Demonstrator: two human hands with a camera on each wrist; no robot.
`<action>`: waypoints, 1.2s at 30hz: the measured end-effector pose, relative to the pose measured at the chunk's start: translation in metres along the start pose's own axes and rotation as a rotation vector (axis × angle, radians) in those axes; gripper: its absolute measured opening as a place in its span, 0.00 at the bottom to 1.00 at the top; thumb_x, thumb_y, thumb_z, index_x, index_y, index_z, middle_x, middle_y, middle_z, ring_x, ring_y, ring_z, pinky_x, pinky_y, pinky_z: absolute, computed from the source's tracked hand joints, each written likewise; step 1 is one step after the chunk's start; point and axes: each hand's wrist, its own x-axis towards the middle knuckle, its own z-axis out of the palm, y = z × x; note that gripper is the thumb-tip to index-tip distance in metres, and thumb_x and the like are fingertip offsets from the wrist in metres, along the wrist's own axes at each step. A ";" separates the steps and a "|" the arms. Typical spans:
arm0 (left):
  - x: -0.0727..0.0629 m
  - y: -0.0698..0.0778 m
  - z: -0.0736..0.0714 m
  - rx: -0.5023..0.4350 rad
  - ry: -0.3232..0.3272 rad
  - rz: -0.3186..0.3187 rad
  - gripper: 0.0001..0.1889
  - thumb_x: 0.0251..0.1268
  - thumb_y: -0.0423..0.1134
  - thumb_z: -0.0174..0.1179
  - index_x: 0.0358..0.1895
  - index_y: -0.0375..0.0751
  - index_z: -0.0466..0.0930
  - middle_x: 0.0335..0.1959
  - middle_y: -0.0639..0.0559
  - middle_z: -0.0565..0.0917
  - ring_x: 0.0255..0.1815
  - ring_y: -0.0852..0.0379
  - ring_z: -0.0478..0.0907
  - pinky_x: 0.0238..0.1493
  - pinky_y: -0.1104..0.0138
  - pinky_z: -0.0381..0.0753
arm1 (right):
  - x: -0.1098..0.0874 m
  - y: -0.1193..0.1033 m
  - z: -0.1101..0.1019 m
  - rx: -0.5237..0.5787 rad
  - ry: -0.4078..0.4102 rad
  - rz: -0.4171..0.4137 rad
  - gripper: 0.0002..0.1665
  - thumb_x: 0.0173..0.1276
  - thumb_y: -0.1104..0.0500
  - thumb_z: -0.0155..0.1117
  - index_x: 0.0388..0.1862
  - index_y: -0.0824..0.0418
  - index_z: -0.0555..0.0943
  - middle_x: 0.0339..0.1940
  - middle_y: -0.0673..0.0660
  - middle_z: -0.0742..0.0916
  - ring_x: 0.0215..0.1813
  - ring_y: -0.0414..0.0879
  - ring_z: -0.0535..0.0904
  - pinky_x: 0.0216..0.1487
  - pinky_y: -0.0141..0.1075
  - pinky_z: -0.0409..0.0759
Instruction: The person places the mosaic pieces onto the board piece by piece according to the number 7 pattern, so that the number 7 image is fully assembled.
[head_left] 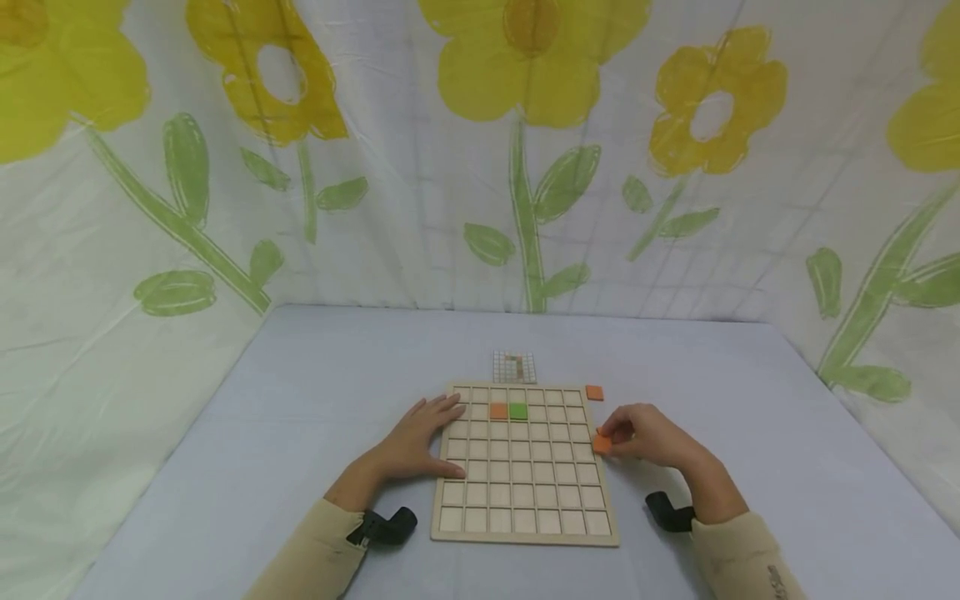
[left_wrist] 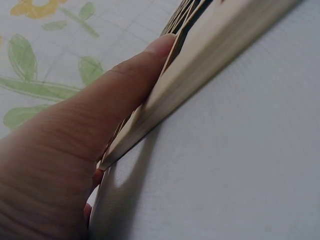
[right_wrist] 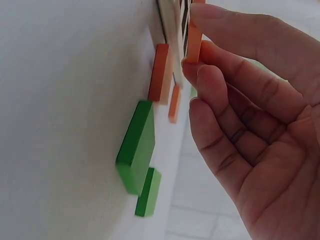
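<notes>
A wooden grid board (head_left: 522, 537) lies flat, with an orange tile (head_left: 498, 411) and a green tile (head_left: 517, 411) side by side in its second row from the far edge. My left hand (head_left: 420, 440) rests on the board's left edge, fingers spread and thumb laid over the rim (left_wrist: 200, 60). At the right edge, my right hand (head_left: 651, 435) pinches another orange square tile (right_wrist: 195, 42) between thumb and fingertips. Below that hand, the right wrist view shows two loose orange tiles (right_wrist: 159, 72) and two green tiles (right_wrist: 136, 147); the head view hides these green ones.
Just beyond the board's far edge lies a small card with a printed grid pattern (head_left: 514, 367). One loose orange tile (head_left: 594, 392) sits by the far right corner. A pale cloth covers the table (head_left: 360, 358), and a flower-printed curtain (head_left: 390, 208) hangs behind it.
</notes>
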 end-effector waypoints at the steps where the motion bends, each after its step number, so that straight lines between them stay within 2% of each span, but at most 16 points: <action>1: 0.000 0.000 0.000 -0.001 0.000 0.000 0.51 0.42 0.64 0.67 0.69 0.40 0.61 0.73 0.45 0.58 0.74 0.44 0.52 0.76 0.49 0.43 | 0.002 -0.001 0.001 0.005 0.000 0.004 0.14 0.52 0.62 0.72 0.37 0.66 0.82 0.33 0.53 0.84 0.34 0.40 0.75 0.31 0.27 0.77; 5: 0.000 -0.002 0.002 0.003 0.019 0.012 0.51 0.41 0.65 0.67 0.68 0.39 0.62 0.72 0.44 0.59 0.74 0.43 0.53 0.75 0.48 0.46 | 0.010 -0.007 0.003 0.003 0.008 0.005 0.13 0.52 0.61 0.72 0.37 0.65 0.82 0.31 0.52 0.84 0.33 0.40 0.75 0.31 0.28 0.76; 8: 0.000 -0.003 0.004 0.008 0.031 0.014 0.51 0.41 0.65 0.67 0.68 0.39 0.63 0.72 0.44 0.60 0.73 0.43 0.54 0.75 0.48 0.46 | 0.016 -0.011 0.004 -0.014 0.011 -0.036 0.12 0.53 0.63 0.71 0.36 0.65 0.83 0.30 0.52 0.83 0.32 0.39 0.74 0.30 0.27 0.75; 12: 0.000 -0.002 0.003 0.005 0.014 0.002 0.51 0.41 0.65 0.67 0.69 0.41 0.62 0.73 0.46 0.59 0.74 0.45 0.53 0.76 0.50 0.45 | 0.023 -0.013 0.005 -0.028 0.010 -0.069 0.11 0.54 0.63 0.70 0.37 0.65 0.83 0.29 0.52 0.83 0.32 0.38 0.73 0.30 0.27 0.75; 16: 0.000 0.000 0.001 -0.009 0.002 0.001 0.51 0.42 0.64 0.67 0.69 0.40 0.61 0.73 0.45 0.58 0.74 0.44 0.52 0.76 0.50 0.44 | 0.028 -0.016 0.007 -0.022 0.007 -0.064 0.12 0.55 0.60 0.71 0.37 0.64 0.84 0.30 0.51 0.83 0.32 0.39 0.74 0.31 0.28 0.75; 23: 0.000 0.000 0.000 -0.011 -0.001 -0.004 0.51 0.42 0.64 0.68 0.69 0.40 0.61 0.73 0.46 0.58 0.74 0.44 0.52 0.76 0.50 0.43 | 0.038 -0.021 0.012 0.069 -0.002 0.017 0.13 0.55 0.59 0.71 0.38 0.64 0.83 0.31 0.54 0.80 0.28 0.42 0.73 0.23 0.31 0.76; 26: 0.000 -0.001 0.001 -0.005 0.001 0.002 0.51 0.42 0.64 0.68 0.69 0.40 0.61 0.73 0.45 0.58 0.74 0.44 0.52 0.76 0.49 0.44 | 0.044 -0.022 0.014 0.037 0.000 0.009 0.12 0.55 0.60 0.71 0.38 0.64 0.83 0.32 0.54 0.82 0.30 0.42 0.73 0.27 0.31 0.76; 30: 0.000 -0.001 0.001 -0.003 0.000 -0.007 0.51 0.41 0.64 0.67 0.69 0.41 0.61 0.73 0.46 0.58 0.75 0.45 0.51 0.76 0.50 0.43 | 0.051 -0.024 0.014 -0.004 0.010 -0.050 0.10 0.56 0.63 0.69 0.38 0.64 0.84 0.34 0.55 0.84 0.34 0.41 0.76 0.33 0.31 0.77; 36: 0.000 -0.001 0.001 -0.009 -0.001 -0.017 0.51 0.41 0.65 0.67 0.70 0.42 0.60 0.74 0.48 0.57 0.75 0.46 0.50 0.76 0.51 0.42 | 0.059 -0.028 0.016 0.021 -0.003 -0.107 0.10 0.57 0.64 0.68 0.39 0.65 0.83 0.38 0.57 0.85 0.38 0.44 0.79 0.38 0.34 0.80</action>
